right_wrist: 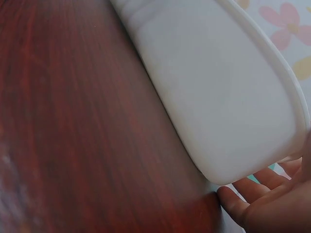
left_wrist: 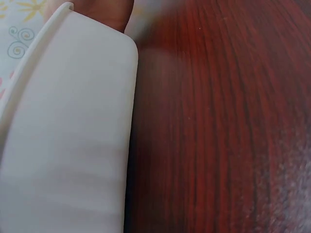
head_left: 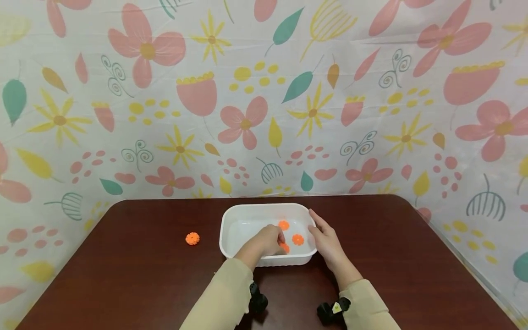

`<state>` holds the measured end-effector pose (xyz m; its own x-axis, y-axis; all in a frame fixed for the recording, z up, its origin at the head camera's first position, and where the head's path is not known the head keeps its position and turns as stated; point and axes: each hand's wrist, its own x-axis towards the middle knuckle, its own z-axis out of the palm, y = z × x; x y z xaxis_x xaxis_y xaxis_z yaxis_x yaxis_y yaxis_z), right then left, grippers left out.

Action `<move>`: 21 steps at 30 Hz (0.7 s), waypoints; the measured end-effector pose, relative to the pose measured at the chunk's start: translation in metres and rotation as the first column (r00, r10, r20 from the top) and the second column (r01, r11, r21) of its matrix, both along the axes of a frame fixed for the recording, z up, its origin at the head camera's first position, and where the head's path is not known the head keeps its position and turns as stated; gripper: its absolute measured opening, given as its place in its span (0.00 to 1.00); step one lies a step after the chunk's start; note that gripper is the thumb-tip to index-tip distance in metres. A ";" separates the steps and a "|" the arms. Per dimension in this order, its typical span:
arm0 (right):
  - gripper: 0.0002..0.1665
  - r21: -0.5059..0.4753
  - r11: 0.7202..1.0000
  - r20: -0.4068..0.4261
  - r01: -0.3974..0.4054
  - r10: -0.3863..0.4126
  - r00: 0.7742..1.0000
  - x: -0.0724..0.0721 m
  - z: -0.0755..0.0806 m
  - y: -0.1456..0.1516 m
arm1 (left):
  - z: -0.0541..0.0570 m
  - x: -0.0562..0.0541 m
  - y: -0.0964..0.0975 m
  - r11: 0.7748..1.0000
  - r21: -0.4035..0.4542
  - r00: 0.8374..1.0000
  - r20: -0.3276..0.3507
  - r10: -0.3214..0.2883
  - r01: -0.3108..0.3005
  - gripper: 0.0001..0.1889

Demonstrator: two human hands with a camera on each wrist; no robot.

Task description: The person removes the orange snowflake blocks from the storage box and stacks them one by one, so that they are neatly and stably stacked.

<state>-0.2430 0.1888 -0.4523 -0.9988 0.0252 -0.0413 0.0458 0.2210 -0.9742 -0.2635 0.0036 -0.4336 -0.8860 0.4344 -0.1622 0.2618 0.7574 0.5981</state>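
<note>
A white plastic basin point(head_left: 247, 261) stands on the table. My left hand point(head_left: 270, 239) reaches over its near rim, fingers curled down at a small orange scalloped disc point(head_left: 285, 248) that they partly hide; they appear to pinch it. Two more orange discs, a far one point(head_left: 283, 225) and a right one point(head_left: 298, 239), lie on the basin floor. My right hand point(head_left: 327, 243) holds the basin's right end, thumb over the rim and fingers outside; the right wrist view shows those fingers point(right_wrist: 267, 189) against the outer wall. The left wrist view shows mostly the basin's outer side point(left_wrist: 73, 121).
Another orange scalloped piece point(head_left: 192, 238) lies on the dark wooden table point(head_left: 136, 275), left of the basin. A flower-printed cloth point(head_left: 247, 91) hangs behind the table's far edge. Black devices, a left one point(head_left: 257, 300) and a right one point(head_left: 333, 311), are worn at the wrists.
</note>
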 end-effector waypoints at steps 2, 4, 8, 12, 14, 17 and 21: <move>0.30 0.004 1.000 -0.005 -0.006 0.006 1.000 0.000 0.000 -0.001 | -0.001 0.000 -0.001 1.000 0.010 1.000 -0.006 0.009 -0.009 0.12; 0.30 0.007 1.000 -0.010 -0.006 0.006 1.000 0.001 0.000 -0.001 | -0.001 0.001 -0.002 1.000 0.023 1.000 0.006 0.018 -0.019 0.13; 0.30 0.018 1.000 -0.008 -0.009 0.009 1.000 0.002 0.002 -0.002 | 0.002 0.002 -0.005 0.998 0.057 0.999 0.035 0.018 -0.020 0.12; 0.30 0.014 1.000 -0.010 -0.011 0.011 1.000 0.001 0.003 -0.002 | 0.005 0.002 -0.007 0.996 0.093 1.000 0.015 0.018 -0.019 0.10; 0.30 0.010 1.000 -0.012 -0.012 0.012 1.000 -0.001 0.003 -0.002 | 0.007 0.002 -0.009 0.994 0.111 1.000 -0.010 0.024 -0.022 0.09; 0.30 0.012 1.000 -0.008 -0.010 0.010 1.000 -0.002 0.003 -0.002 | 0.007 0.000 -0.011 0.990 0.139 0.999 -0.034 0.040 -0.035 0.09; 0.30 0.021 1.000 0.008 0.004 -0.005 1.000 0.000 0.002 -0.002 | 0.006 -0.001 -0.013 0.984 0.171 0.998 -0.030 0.053 -0.048 0.08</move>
